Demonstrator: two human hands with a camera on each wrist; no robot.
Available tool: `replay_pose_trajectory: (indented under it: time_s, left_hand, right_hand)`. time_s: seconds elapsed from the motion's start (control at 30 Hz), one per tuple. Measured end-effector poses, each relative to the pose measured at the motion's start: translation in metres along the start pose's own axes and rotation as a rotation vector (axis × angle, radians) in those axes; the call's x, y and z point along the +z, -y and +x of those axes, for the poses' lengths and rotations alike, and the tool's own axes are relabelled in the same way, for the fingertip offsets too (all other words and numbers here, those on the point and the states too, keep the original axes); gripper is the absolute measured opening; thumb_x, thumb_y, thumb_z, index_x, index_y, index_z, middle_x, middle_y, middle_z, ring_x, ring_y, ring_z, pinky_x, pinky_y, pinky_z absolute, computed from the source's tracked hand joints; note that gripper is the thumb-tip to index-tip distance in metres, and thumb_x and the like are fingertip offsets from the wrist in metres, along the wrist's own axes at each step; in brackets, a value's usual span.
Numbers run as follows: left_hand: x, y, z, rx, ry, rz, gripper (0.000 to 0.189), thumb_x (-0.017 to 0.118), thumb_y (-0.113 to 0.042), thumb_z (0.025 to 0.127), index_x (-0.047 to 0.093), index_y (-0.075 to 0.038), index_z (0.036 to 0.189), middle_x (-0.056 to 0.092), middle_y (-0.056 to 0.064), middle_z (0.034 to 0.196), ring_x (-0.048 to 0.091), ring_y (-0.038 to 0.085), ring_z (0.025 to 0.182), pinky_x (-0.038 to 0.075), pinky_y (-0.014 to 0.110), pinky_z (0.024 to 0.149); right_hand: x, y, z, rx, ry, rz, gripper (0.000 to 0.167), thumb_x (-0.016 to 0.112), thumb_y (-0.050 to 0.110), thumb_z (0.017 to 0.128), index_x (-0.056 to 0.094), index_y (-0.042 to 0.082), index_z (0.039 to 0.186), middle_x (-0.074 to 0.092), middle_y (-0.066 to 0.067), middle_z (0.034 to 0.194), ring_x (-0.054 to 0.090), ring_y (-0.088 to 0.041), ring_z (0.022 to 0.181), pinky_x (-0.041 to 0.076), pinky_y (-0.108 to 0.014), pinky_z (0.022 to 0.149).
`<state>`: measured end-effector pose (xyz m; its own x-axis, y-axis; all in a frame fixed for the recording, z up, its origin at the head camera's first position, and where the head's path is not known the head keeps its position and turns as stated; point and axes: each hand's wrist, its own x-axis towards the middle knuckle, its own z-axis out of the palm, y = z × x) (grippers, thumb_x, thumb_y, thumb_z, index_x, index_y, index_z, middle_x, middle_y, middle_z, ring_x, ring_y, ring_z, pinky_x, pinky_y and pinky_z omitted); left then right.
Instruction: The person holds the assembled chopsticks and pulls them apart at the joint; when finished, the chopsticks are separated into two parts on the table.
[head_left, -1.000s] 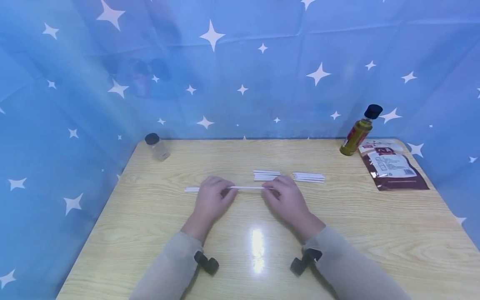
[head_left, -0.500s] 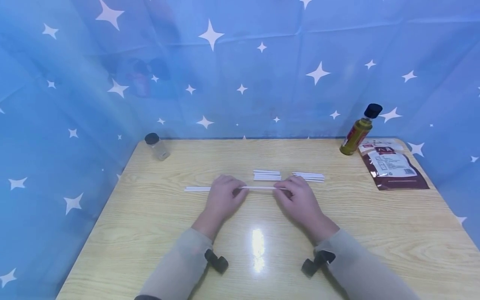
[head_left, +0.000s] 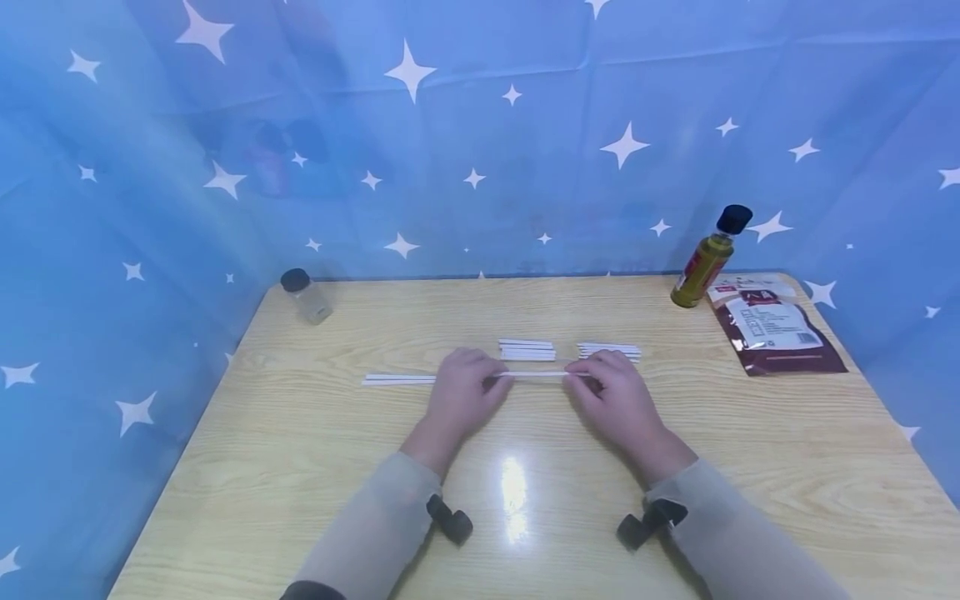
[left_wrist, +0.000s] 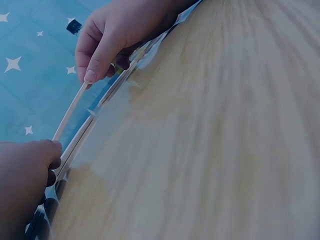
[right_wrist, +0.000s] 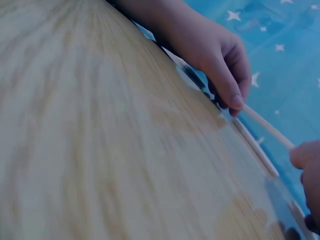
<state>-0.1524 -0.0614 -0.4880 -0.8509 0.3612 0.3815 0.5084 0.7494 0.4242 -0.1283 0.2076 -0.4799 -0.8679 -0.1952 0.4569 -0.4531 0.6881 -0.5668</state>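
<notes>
A thin white stick (head_left: pixel 536 373) spans the gap between both hands, roughly level. My left hand (head_left: pixel 467 392) pinches its left end between thumb and fingers. At its other end, my right hand (head_left: pixel 613 396) pinches it the same way. The left wrist view shows the stick (left_wrist: pixel 70 112) held just above the table, thumb of the right hand (left_wrist: pixel 115 40) on top. Several more white sticks (head_left: pixel 397 379) lie on the table left of my left hand, partly hidden by it. Behind the hands are two neat rows of short white sticks, a left bundle (head_left: pixel 527 350) and a right bundle (head_left: pixel 609 348).
A small clear jar with a black lid (head_left: pixel 307 298) stands at the back left of the wooden table (head_left: pixel 300 467). At the back right are a black-capped bottle (head_left: pixel 702 271) and a brown-and-white food pouch (head_left: pixel 776 333). A blue starred curtain (head_left: pixel 480 142) surrounds the table.
Both hands have slid to the right together with the pinched stick. More of the sticks at the left now shows from behind my left hand.
</notes>
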Motion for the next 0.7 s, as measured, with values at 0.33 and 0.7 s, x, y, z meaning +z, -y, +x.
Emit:
replay_pose_trajectory:
  time_s: [0.33,0.7]
  left_hand:
    - [0.017,-0.023,0.018,0.059,-0.022,0.020,0.021,0.071,-0.038,0.103,0.082,-0.021,0.106,0.073,-0.009,0.096,0.062,0.011,0.092,0.050,0.033,0.097]
    - [0.018,-0.034,0.018,-0.016,0.059,-0.066,0.022,0.069,-0.035,0.106,0.081,-0.020,0.115,0.075,-0.006,0.109,0.068,0.014,0.105,0.055,0.031,0.097]
  right_hand:
    - [-0.023,-0.018,-0.009,0.044,-0.020,-0.019,0.013,0.080,0.012,0.096,0.081,0.011,0.109,0.073,0.000,0.102,0.060,-0.019,0.097,0.047,-0.037,0.083]
    - [-0.029,-0.027,-0.013,0.035,-0.026,-0.026,0.010,0.082,0.011,0.095,0.080,0.012,0.105,0.072,0.003,0.099,0.058,-0.013,0.089,0.046,-0.027,0.076]
